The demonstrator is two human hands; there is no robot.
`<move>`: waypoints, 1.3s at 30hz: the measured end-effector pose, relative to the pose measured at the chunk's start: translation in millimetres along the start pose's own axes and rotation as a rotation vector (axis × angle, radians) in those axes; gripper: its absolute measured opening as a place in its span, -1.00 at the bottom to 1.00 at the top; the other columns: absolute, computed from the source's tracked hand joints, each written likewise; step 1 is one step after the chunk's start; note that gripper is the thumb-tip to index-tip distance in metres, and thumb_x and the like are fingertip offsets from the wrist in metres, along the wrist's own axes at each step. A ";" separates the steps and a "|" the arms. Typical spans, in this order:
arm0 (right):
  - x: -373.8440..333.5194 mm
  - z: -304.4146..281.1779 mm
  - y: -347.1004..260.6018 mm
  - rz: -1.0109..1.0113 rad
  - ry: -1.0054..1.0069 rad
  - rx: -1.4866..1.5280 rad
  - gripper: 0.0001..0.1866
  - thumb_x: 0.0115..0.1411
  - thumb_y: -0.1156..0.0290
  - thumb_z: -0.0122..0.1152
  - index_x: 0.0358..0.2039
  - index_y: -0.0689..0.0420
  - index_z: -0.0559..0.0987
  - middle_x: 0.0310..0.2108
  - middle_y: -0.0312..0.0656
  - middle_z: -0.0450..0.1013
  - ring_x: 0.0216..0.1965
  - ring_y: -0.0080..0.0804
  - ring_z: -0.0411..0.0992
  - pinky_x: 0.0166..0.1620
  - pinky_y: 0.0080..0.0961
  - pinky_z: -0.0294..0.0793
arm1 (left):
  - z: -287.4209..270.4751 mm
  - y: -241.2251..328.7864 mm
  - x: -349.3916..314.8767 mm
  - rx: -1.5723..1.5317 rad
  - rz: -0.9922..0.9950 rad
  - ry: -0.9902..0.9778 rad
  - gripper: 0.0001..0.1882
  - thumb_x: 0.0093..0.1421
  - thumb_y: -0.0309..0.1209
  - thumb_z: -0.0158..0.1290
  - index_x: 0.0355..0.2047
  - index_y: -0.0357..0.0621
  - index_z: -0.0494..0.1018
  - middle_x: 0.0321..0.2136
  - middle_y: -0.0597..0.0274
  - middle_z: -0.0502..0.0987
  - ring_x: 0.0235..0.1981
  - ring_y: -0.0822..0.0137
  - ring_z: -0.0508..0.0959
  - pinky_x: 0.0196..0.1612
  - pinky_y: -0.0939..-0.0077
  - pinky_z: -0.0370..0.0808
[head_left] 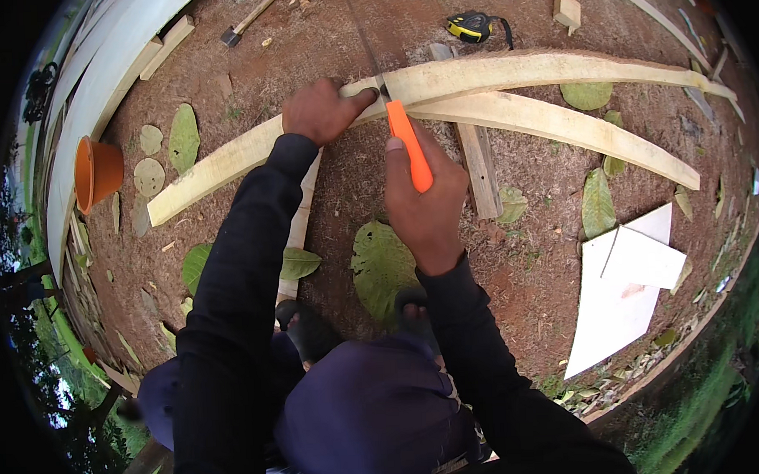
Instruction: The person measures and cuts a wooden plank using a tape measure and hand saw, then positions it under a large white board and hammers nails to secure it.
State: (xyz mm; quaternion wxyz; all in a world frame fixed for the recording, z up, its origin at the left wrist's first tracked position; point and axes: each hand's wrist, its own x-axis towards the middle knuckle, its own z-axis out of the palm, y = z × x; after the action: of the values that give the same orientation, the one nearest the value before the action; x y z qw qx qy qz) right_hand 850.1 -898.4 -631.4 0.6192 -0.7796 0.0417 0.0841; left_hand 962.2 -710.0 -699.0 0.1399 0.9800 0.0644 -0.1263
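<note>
A handsaw with an orange handle (408, 148) is in my right hand (428, 202), fingers wrapped round the grip. Its thin blade (361, 29) points away from me and meets a long pale wooden board (491, 74). Just left of the blade, my left hand (318, 114) grips the board, thumb stretched toward the saw. A second pale plank (560, 129) runs out at an angle to the right, partly hidden by the first near the saw. Beneath the boards lie a weathered wood strip (480, 175) and a lighter one (302, 215). The cut itself is too small to make out.
Beyond the board lie a black-and-yellow tape measure (470, 26), a wood block (566, 11) and a hammer (245, 24). An orange bucket (101, 171) stands left, beside long pale panels (90, 88). White sheet pieces (612, 312) lie right; a large leaf (380, 266) is near my feet.
</note>
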 end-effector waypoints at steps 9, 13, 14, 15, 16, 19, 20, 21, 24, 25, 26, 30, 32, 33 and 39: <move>-7.5 6.8 4.8 -0.028 0.028 0.028 -0.56 0.33 0.44 0.15 0.16 0.40 0.49 -0.05 0.14 0.60 -0.08 -0.14 0.66 0.01 -0.37 0.60 | 9.5 -3.1 7.9 0.033 0.000 0.163 -0.38 0.43 -0.02 -0.27 -0.33 -0.26 0.65 -0.33 -0.29 0.64 -0.24 -0.27 0.65 -0.04 -0.11 0.53; -30.5 0.6 23.9 -0.111 0.055 -0.038 -0.56 0.33 0.41 0.14 0.16 0.36 0.50 -0.18 0.10 0.62 -0.25 -0.21 0.66 -0.14 -0.43 0.61 | 22.1 -10.1 6.3 0.032 -0.014 0.150 -0.39 0.42 -0.05 -0.26 -0.37 -0.28 0.63 -0.34 -0.31 0.64 -0.26 -0.29 0.64 -0.07 -0.12 0.54; -65.4 -4.4 42.9 -0.258 0.122 -0.059 -0.56 0.33 0.40 0.14 0.17 0.34 0.51 -0.22 0.09 0.62 -0.29 -0.23 0.66 -0.19 -0.46 0.61 | 13.8 -12.1 10.3 0.047 -0.058 0.136 -0.40 0.42 -0.06 -0.25 -0.38 -0.29 0.63 -0.33 -0.32 0.63 -0.26 -0.29 0.64 -0.08 -0.12 0.55; -85.9 -13.7 41.4 -0.216 0.126 -0.016 -0.56 0.33 0.40 0.14 0.17 0.33 0.51 -0.23 0.08 0.62 -0.29 -0.21 0.66 -0.20 -0.47 0.60 | 11.7 -10.0 11.7 0.039 -0.049 0.158 -0.40 0.42 -0.06 -0.25 -0.39 -0.29 0.63 -0.33 -0.32 0.63 -0.26 -0.29 0.64 -0.08 -0.12 0.55; -102.5 -22.1 38.5 -0.174 0.129 0.027 -0.57 0.33 0.40 0.14 0.16 0.33 0.51 -0.25 0.08 0.62 -0.29 -0.20 0.66 -0.22 -0.48 0.60 | 10.8 -6.7 12.2 0.030 -0.041 0.181 -0.39 0.41 -0.06 -0.25 -0.40 -0.30 0.63 -0.34 -0.32 0.63 -0.27 -0.29 0.64 -0.08 -0.11 0.55; -63.4 -4.6 35.8 -0.159 0.149 -0.029 -0.57 0.33 0.39 0.15 0.15 0.32 0.52 -0.26 0.07 0.62 -0.30 -0.23 0.66 -0.24 -0.51 0.59 | 19.9 -12.4 5.0 0.051 -0.023 0.164 -0.41 0.41 -0.07 -0.24 -0.39 -0.30 0.63 -0.34 -0.31 0.64 -0.27 -0.29 0.64 -0.08 -0.14 0.55; -17.9 6.9 20.6 -0.119 0.108 -0.031 -0.57 0.33 0.39 0.16 0.15 0.33 0.53 -0.27 0.07 0.62 -0.30 -0.24 0.65 -0.23 -0.48 0.59 | 17.3 -9.8 12.2 0.067 -0.003 0.163 -0.41 0.41 -0.08 -0.24 -0.38 -0.30 0.63 -0.34 -0.30 0.64 -0.27 -0.29 0.64 -0.08 -0.15 0.54; 10.9 10.2 7.9 -0.085 0.072 -0.043 -0.57 0.33 0.38 0.17 0.15 0.33 0.53 -0.27 0.07 0.62 -0.30 -0.26 0.65 -0.22 -0.46 0.59 | 16.8 -4.1 15.5 0.059 0.040 0.197 -0.42 0.40 -0.08 -0.23 -0.39 -0.30 0.63 -0.35 -0.30 0.64 -0.28 -0.29 0.65 -0.08 -0.16 0.54; 0.0 10.6 16.0 -0.121 0.097 0.021 -0.57 0.32 0.38 0.20 0.15 0.33 0.53 -0.29 0.06 0.62 -0.31 -0.28 0.64 -0.19 -0.39 0.59 | 16.1 -3.8 6.7 0.059 0.040 0.168 -0.48 0.40 -0.12 -0.23 -0.35 -0.24 0.61 -0.33 -0.26 0.64 -0.27 -0.30 0.64 -0.08 -0.18 0.53; -38.2 3.0 30.6 -0.145 0.115 -0.010 -0.55 0.32 0.41 0.17 0.17 0.35 0.51 -0.21 0.09 0.62 -0.21 -0.20 0.65 -0.07 -0.36 0.59 | 12.5 -4.1 8.8 0.059 -0.024 0.108 -0.53 0.39 -0.13 -0.24 -0.29 -0.18 0.59 -0.29 -0.23 0.64 -0.24 -0.31 0.62 -0.06 -0.18 0.51; -77.8 -9.4 41.7 -0.222 0.104 -0.034 -0.54 0.33 0.44 0.14 0.19 0.39 0.48 -0.09 0.13 0.60 -0.06 -0.17 0.64 0.04 -0.36 0.58 | 5.3 -6.3 10.6 0.070 -0.097 0.054 -0.57 0.39 -0.15 -0.25 -0.23 -0.13 0.57 -0.26 -0.21 0.63 -0.20 -0.33 0.61 -0.05 -0.18 0.50; -97.5 -14.4 44.3 -0.165 0.088 0.042 -0.55 0.34 0.44 0.11 0.19 0.40 0.47 0.00 0.15 0.57 0.03 -0.11 0.60 0.10 -0.36 0.56 | 23.3 -19.2 4.1 0.071 0.012 0.157 -0.49 0.38 -0.12 -0.20 -0.37 -0.21 0.64 -0.35 -0.26 0.65 -0.29 -0.28 0.65 -0.09 -0.18 0.54; -7.9 10.4 13.2 -0.109 0.062 -0.034 -0.57 0.34 0.43 0.14 0.17 0.35 0.50 -0.12 0.14 0.60 -0.15 -0.19 0.64 -0.06 -0.37 0.60 | 20.7 -12.1 16.7 0.066 0.000 0.165 -0.51 0.38 -0.12 -0.20 -0.35 -0.20 0.64 -0.35 -0.26 0.65 -0.29 -0.28 0.65 -0.09 -0.17 0.55; 19.6 10.1 -1.8 -0.071 0.034 -0.066 -0.58 0.33 0.44 0.16 0.16 0.33 0.51 -0.17 0.13 0.61 -0.23 -0.21 0.65 -0.13 -0.37 0.60 | 18.0 -1.9 16.8 0.063 0.029 0.178 -0.50 0.38 -0.12 -0.19 -0.35 -0.20 0.64 -0.35 -0.26 0.65 -0.29 -0.28 0.65 -0.09 -0.16 0.55; -118.5 -31.4 38.0 -0.098 0.010 0.030 -0.52 0.31 0.48 0.10 0.21 0.41 0.45 -0.02 0.15 0.59 -0.01 -0.13 0.63 0.05 -0.33 0.61 | 5.5 -4.9 6.5 0.052 -0.030 0.136 -0.51 0.38 -0.12 -0.21 -0.33 -0.20 0.61 -0.33 -0.27 0.64 -0.28 -0.31 0.63 -0.07 -0.15 0.53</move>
State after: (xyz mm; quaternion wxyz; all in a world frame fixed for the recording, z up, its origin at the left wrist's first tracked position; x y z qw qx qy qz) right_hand 729.7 -942.4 -639.3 0.6341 -0.7717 0.0077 0.0491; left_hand 966.4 -706.3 -707.1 0.1079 0.9885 0.0852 -0.0632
